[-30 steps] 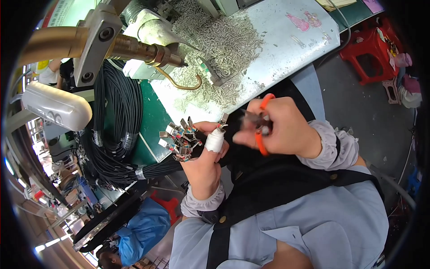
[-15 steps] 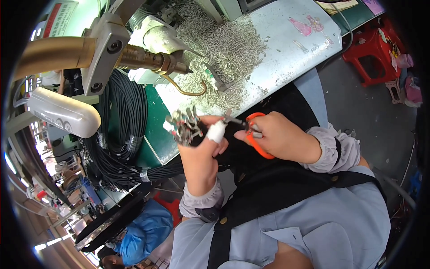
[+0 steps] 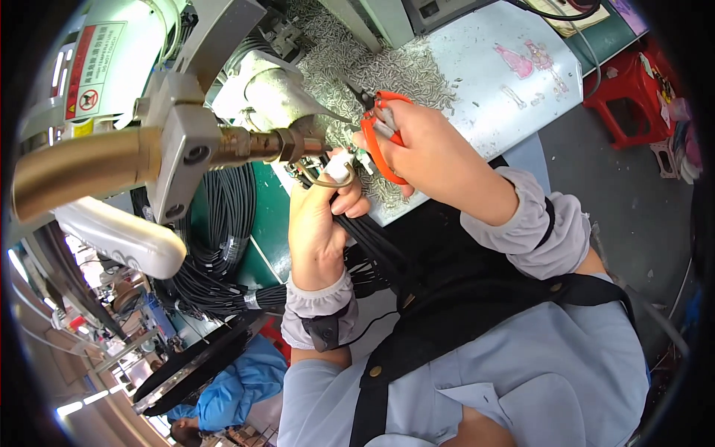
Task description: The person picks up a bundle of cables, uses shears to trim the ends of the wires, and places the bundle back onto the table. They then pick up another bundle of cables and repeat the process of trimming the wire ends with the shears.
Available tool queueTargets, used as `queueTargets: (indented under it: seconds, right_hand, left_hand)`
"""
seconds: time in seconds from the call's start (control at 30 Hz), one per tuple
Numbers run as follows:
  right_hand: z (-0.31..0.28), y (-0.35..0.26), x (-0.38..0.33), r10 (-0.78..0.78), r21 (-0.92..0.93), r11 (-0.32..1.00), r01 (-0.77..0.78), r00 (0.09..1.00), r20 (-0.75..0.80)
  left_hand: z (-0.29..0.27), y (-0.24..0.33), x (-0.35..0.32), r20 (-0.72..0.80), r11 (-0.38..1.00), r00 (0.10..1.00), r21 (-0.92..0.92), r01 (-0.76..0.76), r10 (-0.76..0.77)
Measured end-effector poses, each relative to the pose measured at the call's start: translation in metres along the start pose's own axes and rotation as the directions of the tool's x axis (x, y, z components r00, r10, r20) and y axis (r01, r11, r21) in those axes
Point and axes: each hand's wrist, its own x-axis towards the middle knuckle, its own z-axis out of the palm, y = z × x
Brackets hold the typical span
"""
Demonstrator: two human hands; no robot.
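My right hand grips a pair of scissors with orange handles; their dark blades point up and away over the heap of small metal pieces. Close by on the left, my left hand is closed around a bundle of black cables, which hangs down toward my lap. A white wrap covers one of its digits. The cable ends at the top of that fist are mostly hidden behind a bent brass-coloured tube.
A thick brass pipe with a metal clamp juts in from the left, just above my left hand. Coils of black cable lie on the green table beside it. A red stool stands at right; a person in blue sits lower left.
Both hands have moved forward to the heap of metal pieces. The scissors have swung from beside the left fist to pointing up and away. The cable ends have gone behind the brass tube.
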Motion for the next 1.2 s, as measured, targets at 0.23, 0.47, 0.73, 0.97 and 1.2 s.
queueTargets:
  seconds: [0.23, 0.47, 0.73, 0.97, 1.2]
  right_hand:
    - [0.005, 0.011, 0.006, -0.155, -0.127, 0.981, 0.148, 0.987, -0.044]
    - [0.004, 0.008, 0.007, -0.060, -0.068, 0.996, 0.059, 0.998, -0.009]
    - [0.005, 0.005, 0.003, -0.090, -0.108, 0.990, 0.086, 0.995, -0.037]
    - [-0.006, 0.003, -0.017, -0.091, -0.068, 0.994, 0.088, 0.994, -0.051]
    - [0.002, -0.011, -0.050, -0.188, -0.080, 0.979, 0.189, 0.982, 0.025]
  left_hand:
    - [-0.005, 0.006, 0.002, 0.040, 0.998, 0.999, 0.069, -0.004, 0.001]
    - [-0.007, 0.003, 0.002, 0.032, 0.997, 0.999, 0.074, -0.022, 0.020]
    - [-0.012, 0.005, 0.003, 0.100, 0.995, 0.994, 0.092, -0.044, 0.035]
    - [0.016, -0.004, -0.029, -0.052, 0.997, 0.997, 0.069, -0.046, 0.050]
    - [0.011, -0.033, -0.059, 0.073, 0.854, 0.979, 0.479, -0.203, 0.192]
